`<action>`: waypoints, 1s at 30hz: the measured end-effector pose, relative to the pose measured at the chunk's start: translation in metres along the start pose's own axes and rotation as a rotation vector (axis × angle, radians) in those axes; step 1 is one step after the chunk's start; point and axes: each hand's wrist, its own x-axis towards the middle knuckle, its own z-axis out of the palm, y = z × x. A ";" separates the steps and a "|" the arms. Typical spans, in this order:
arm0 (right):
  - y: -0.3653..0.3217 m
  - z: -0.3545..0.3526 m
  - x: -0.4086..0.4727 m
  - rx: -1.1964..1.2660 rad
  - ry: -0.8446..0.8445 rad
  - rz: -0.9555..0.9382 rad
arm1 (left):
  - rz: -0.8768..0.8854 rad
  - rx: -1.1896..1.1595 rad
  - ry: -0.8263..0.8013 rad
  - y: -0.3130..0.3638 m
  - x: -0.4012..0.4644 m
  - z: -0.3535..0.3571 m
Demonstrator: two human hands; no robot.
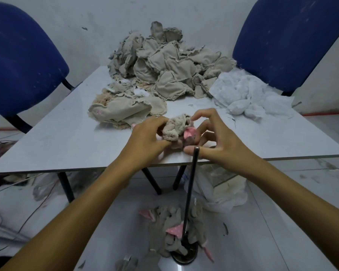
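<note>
One head-worn camera looks forward and down, close over the table.

grey table | holds beige fabric pile | white stuffing

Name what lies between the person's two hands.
A small beige plush piece with pink fabric, gripped by the left hand and pinched by the right hand; the head view shows it.

Fabric shells are lying heaped at the back of the table, with stuffing to their right. A plush piece is sitting near the front edge, and a rod is standing just before it.
</note>
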 end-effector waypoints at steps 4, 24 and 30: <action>0.005 0.003 0.000 -0.080 0.175 -0.082 | -0.007 -0.154 -0.208 0.002 0.000 -0.004; 0.007 -0.004 0.009 0.280 0.313 0.264 | -0.051 0.048 -0.297 0.027 -0.001 -0.008; -0.003 -0.008 0.017 0.178 0.205 -0.112 | -0.091 -0.169 -0.099 0.037 0.016 -0.006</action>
